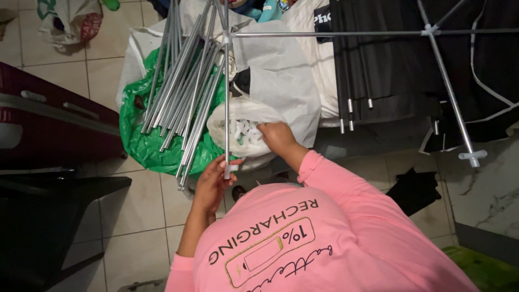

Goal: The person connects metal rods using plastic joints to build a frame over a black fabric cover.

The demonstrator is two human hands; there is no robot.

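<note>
At the centre of the frame, the lower end of a grey metal rod [227, 103] is gripped by the fingers of the left hand [212, 183], beside a white plastic connector [231, 168]. Just to the right, the right hand [277, 136] is pushed into a translucent plastic bag [238, 116] of small white parts; whether its fingers are clenched cannot be told. A bundle of loose metal rods [184, 92] is laid over a green plastic bag [146, 140] at upper left. Black fabric [389, 70] is spread across the upper right.
</note>
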